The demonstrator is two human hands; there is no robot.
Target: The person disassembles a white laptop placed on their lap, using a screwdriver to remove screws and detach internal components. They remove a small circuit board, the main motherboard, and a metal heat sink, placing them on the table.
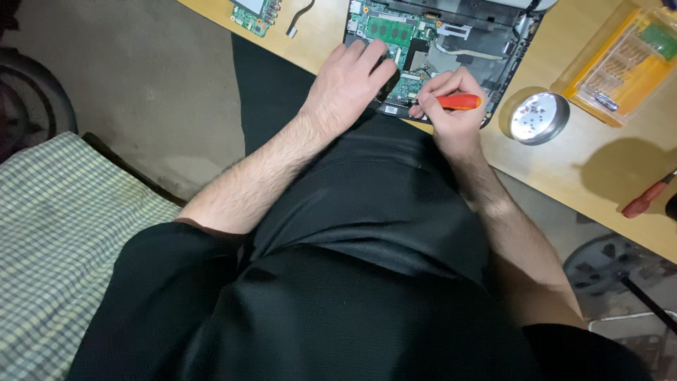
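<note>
Orange-handled screwdriver pinched in right hand; left hand, fingers together, flat on opened laptop's green board; loose screws already in round metal dish; disassembly midway.

Bare desk right of opened laptop (tin intrudes).

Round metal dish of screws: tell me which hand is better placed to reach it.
Probably the right hand: it is nearer the round metal dish, though it holds the red-handled screwdriver. The left hand rests on the opened laptop.
</note>
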